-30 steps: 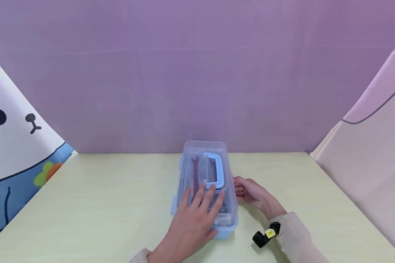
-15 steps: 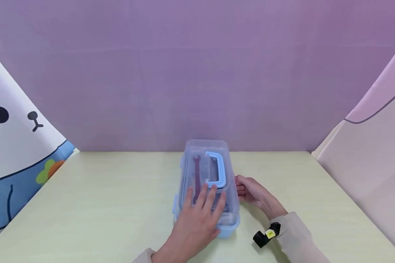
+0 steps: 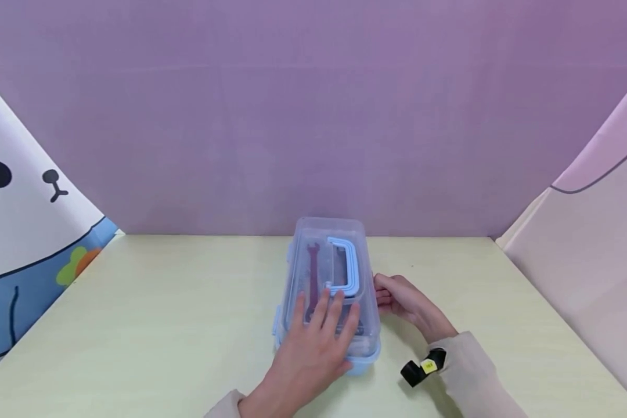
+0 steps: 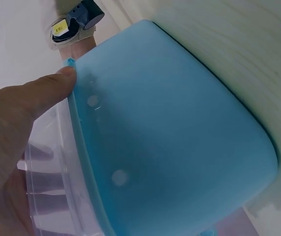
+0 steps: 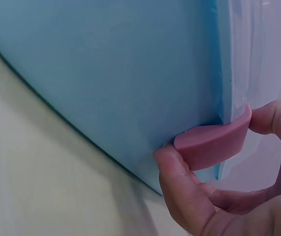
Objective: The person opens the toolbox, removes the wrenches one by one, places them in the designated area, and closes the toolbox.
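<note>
While the left hand lies spread on the clear lid, apparently to steady it, the right hand pinches the pink latch at the rim of the blue toolbox, which sits on the pale table.

A small booth closed in by hangings: behind the pale bench rises a purple backdrop, left of it a cartoon-printed sheet, right of it a pink-and-cream sheet. Whether home or workplace, I cannot tell.
</note>
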A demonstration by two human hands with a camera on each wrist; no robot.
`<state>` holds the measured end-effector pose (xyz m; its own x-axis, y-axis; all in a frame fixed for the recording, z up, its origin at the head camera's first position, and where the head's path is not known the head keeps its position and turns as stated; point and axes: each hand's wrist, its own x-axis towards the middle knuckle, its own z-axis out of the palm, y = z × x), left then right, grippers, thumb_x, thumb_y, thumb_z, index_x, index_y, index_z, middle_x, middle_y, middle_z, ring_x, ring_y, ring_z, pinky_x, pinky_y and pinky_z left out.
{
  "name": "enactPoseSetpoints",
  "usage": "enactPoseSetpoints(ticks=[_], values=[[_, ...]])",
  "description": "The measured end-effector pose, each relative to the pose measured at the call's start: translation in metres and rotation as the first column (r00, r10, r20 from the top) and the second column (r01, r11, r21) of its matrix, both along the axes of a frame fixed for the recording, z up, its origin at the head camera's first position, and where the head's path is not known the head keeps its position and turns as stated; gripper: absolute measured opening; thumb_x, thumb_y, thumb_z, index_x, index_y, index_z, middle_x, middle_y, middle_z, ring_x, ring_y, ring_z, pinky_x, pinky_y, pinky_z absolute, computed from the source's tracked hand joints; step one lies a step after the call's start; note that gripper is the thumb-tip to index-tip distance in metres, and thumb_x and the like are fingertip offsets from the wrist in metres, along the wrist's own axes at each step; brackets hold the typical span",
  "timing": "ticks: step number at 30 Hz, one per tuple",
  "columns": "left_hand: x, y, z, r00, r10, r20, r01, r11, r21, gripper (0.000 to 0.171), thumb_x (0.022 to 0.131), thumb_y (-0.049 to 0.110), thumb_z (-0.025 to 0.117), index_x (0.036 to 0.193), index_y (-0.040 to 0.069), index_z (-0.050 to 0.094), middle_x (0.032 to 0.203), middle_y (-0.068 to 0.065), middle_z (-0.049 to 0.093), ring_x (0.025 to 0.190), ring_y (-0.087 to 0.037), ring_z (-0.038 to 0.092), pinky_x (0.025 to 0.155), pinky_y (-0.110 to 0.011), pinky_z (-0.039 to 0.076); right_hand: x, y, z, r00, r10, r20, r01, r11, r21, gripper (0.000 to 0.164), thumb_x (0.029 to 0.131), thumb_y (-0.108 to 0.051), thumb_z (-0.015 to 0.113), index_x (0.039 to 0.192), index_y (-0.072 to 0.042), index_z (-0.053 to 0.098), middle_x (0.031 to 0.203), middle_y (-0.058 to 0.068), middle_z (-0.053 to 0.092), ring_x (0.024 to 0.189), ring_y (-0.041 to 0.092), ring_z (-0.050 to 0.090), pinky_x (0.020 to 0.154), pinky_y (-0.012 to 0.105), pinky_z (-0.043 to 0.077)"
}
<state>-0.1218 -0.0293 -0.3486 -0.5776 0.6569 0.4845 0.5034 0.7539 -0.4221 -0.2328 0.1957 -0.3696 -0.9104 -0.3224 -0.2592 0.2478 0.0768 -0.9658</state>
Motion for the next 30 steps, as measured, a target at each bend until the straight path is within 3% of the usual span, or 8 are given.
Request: enactPoseSetpoints(ticks=[14,19,30], values=[[-0.0023,-0.0005,-0.0005,0.999,-0.022,-0.041,0.023,0.999,0.028,0.091,0.066,0.075,0.064,0.135,0.017,0.049,0.132,-0.011,0.058,0.122,-0.028,0.056,0.096,-0.056,0.047,-0.0006,-0.0002,0.0039,1.0,0.005,-0.01,-0.005,1.0,0.017,0.028,0.082,-0.017,0.044,0.065,-0.014,0.066,0.062,-0.004,0.068,0.062,0.006,0.066,0.062,0.023,0.058],[-0.0021,-0.0017,-0.0009,0.999,-0.031,-0.017,0.032,0.999,0.042,0.091,0.066,0.074,0.065,0.134,0.016,0.049,0.131,-0.011,0.059,0.12,-0.027,0.057,0.095,-0.056,0.048,-0.001,-0.002,0.0024,1.0,0.009,0.023,-0.009,1.0,0.014,0.028,0.081,-0.016,0.044,0.062,-0.014,0.064,0.061,-0.005,0.067,0.06,0.005,0.064,0.061,0.022,0.057],[-0.0017,-0.0029,-0.0018,0.999,-0.038,-0.021,0.039,0.998,0.053,0.091,0.064,0.073,0.066,0.133,0.017,0.05,0.13,-0.01,0.059,0.119,-0.027,0.057,0.095,-0.056,0.048,0.0007,-0.0024,0.0014,0.997,-0.048,0.059,0.045,0.998,0.039,0.025,0.08,-0.017,0.046,0.061,-0.013,0.062,0.061,-0.004,0.067,0.061,0.006,0.064,0.061,0.022,0.058]])
